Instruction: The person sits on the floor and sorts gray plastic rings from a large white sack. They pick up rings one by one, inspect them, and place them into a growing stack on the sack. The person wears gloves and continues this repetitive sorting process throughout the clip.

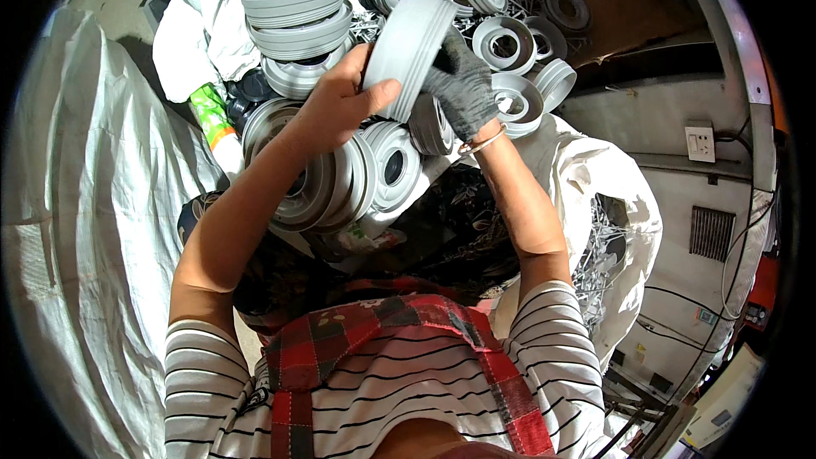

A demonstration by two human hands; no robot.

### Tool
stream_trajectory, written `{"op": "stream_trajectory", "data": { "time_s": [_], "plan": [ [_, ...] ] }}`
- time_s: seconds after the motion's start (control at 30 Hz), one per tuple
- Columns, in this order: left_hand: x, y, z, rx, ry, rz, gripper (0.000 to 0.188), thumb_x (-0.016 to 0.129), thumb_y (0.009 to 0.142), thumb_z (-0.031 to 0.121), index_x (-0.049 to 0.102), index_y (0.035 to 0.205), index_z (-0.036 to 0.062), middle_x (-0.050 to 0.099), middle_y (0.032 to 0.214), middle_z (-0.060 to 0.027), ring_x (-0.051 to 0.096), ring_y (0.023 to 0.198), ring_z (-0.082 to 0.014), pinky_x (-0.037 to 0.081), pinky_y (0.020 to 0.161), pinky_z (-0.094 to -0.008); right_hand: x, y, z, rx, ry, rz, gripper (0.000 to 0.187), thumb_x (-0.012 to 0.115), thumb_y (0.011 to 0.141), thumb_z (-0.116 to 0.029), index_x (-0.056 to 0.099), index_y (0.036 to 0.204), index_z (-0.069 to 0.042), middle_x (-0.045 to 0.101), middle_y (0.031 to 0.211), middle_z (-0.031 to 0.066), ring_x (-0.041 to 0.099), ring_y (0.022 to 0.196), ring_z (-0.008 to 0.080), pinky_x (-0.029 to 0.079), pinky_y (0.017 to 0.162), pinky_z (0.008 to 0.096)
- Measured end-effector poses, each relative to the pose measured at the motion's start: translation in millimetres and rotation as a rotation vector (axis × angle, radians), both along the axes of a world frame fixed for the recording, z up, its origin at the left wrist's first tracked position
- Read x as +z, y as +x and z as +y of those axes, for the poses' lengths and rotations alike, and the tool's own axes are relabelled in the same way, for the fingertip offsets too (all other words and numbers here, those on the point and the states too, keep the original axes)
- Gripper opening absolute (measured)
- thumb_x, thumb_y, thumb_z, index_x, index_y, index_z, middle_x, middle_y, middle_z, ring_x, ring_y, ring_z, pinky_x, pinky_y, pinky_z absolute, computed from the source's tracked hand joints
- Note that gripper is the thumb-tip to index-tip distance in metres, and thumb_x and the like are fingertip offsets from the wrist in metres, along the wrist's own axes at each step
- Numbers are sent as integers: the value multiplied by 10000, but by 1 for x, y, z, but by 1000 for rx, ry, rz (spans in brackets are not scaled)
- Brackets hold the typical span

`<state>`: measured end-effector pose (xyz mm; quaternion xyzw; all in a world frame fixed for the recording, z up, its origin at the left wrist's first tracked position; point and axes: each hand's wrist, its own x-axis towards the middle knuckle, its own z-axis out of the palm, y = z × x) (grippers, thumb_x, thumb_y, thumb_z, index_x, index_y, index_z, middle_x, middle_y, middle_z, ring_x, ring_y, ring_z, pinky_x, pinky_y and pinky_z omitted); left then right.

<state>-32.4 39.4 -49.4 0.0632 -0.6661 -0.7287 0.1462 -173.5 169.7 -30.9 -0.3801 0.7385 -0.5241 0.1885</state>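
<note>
A light grey plastic ring with a ribbed edge (406, 51) is held up tilted in front of me, between my two hands. My bare left hand (342, 100) grips its lower left side, the thumb lying across the near rim. On the ring's right side is my right hand (463, 89), in a dark grey glove; its fingers are partly hidden behind the ring, and it appears closed on it. Just below my hands lie more grey rings (395, 161). A tall stack of similar rings (293, 17) stands beyond my left hand.
Loose grey rings (503, 44) and thin plastic scraps spread over the far right of the work area. A white sack (629, 204) holding thin grey scraps stands beside my right arm. White woven sacking (85, 229) covers the left. A socket (699, 144) sits on the right-hand panel.
</note>
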Motion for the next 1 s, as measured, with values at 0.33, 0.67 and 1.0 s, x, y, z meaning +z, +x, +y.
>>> {"op": "stream_trajectory", "data": {
  "time_s": [0.33, 0.67, 1.0],
  "plan": [
    [17, 0, 0, -183, -462, 54, 697, 631, 779, -1, 296, 1389, -8, 403, 1371, -214, 377, 1288, -322, 301, 1067, -369, -34, -27, 13, 186, -267, -375, 345, 525, 896, -161, 509, 1229, -73, 589, 1149, 102, 560, 1058, 230, 443, 937, 337],
    [10, 2, 5, -46, -672, 169, 666, 625, 752, -23, 353, 1360, -31, 464, 1286, -234, 472, 1176, -332, 358, 1003, -361, -64, -36, 0, 56, -425, -718, 366, 474, 946, -297, 498, 1249, -92, 595, 1134, 67, 575, 1023, 169, 481, 902, 321],
    [2, 5, -8, -311, -776, -199, 623, 677, 786, 233, 424, 1285, -41, 519, 1213, -209, 462, 1148, -346, 365, 989, -394, -67, -120, -79, -33, 9, 921, 213, 631, 825, -232, 660, 959, -69, 663, 904, 102, 639, 794, 258, 507, 709, 346]
  ]
}}
